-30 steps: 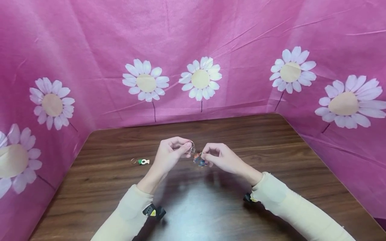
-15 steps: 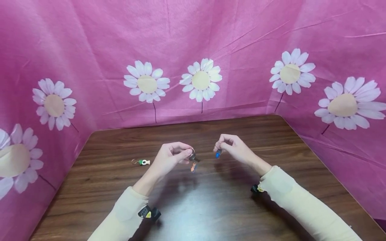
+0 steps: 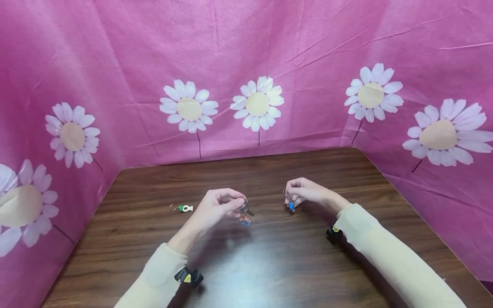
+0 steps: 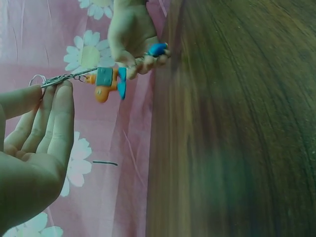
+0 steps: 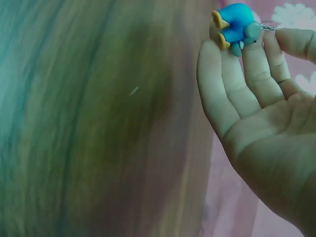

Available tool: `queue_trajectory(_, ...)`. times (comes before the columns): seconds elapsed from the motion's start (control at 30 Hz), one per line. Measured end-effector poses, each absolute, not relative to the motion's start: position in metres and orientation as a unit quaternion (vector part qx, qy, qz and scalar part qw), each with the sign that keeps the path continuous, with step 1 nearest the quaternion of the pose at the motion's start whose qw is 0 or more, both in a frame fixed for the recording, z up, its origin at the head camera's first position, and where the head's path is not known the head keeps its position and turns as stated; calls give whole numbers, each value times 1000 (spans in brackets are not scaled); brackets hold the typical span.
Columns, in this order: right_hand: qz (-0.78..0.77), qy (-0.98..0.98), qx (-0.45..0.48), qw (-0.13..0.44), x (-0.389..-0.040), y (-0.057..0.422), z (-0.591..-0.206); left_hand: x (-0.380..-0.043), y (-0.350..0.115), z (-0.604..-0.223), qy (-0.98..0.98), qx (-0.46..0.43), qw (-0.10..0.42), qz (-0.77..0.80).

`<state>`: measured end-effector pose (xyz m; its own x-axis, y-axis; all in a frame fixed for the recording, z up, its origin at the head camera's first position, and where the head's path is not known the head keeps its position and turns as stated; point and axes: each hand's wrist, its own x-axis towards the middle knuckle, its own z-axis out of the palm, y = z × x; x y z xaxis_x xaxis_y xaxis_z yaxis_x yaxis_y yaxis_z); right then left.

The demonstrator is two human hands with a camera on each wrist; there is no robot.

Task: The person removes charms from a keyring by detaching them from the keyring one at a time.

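Observation:
My left hand (image 3: 219, 209) pinches a metal key ring with keys (image 3: 244, 208) between thumb and fingers, above the table. From that ring hangs a small orange and blue figure keychain (image 4: 104, 83), seen hanging by a short chain in the left wrist view. To the right, my right hand (image 3: 308, 192) pinches the ring end of a second keychain, a blue figure (image 5: 237, 24) with yellow feet and grey ears. That figure lies against the fingers in the right wrist view. The two hands are apart, with a gap of table between them.
On the brown wooden table (image 3: 154, 248), left of the left hand, lies a green and white keychain (image 3: 185, 208) with its ring. A pink cloth (image 3: 308, 42) printed with white daisies stands round the back and both sides of the table.
The hands have drawn apart from close together. My right hand has moved right with the blue figure keychain; my left hand has lowered slightly, the orange figure hanging from its key ring.

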<state>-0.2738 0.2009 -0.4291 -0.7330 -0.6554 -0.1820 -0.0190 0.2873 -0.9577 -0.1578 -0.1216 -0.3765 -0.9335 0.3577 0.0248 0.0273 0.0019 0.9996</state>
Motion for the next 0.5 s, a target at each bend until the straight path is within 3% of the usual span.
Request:
queue_trajectory(0.23, -466, 838, -198, 204, -293, 209, -438, -157, -121, -383, 699, 142, 135, 687)
queue_trajectory(0.5, -421, 876, -148, 185, -303, 212, -439, -159, -119, -386, 704, 150, 132, 682)
